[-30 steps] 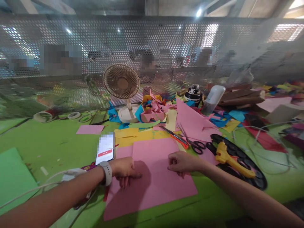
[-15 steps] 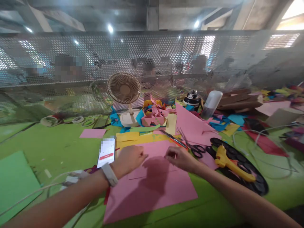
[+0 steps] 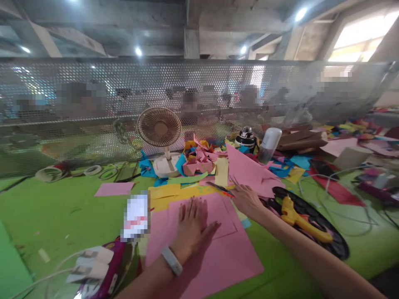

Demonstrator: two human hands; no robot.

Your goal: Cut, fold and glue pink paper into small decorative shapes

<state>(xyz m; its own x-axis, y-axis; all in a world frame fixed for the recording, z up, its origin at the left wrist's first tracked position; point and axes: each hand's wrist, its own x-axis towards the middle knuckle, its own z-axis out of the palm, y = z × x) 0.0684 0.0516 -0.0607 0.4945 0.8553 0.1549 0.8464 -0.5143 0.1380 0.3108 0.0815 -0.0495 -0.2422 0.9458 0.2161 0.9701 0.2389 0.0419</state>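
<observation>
My left hand (image 3: 192,228) lies flat with its fingers spread on a sheet of pink paper (image 3: 230,261), which has a rectangle outlined on its right part. At the sheet's upper right, my right hand (image 3: 247,202) reaches over the near end of a utility knife (image 3: 218,187), its fingers extended. The knife lies on the table, its orange end partly covered by the fingers. Beside it, a pair of scissors (image 3: 234,180) shows only its blades clearly; the hand and wrist hide much of the handles.
A yellow glue gun (image 3: 290,214) rests on a black oval tray (image 3: 341,249) at right. A phone (image 3: 135,216) stands left of the paper, above a purple power strip (image 3: 114,259) with cables. Behind are a fan (image 3: 159,128), paper scraps (image 3: 199,160) and a perforated metal screen (image 3: 212,74).
My left hand has gone from curled above the paper to flat on it. The right hand has opened from a curl and moved to the knife's near end. The view has shifted slightly.
</observation>
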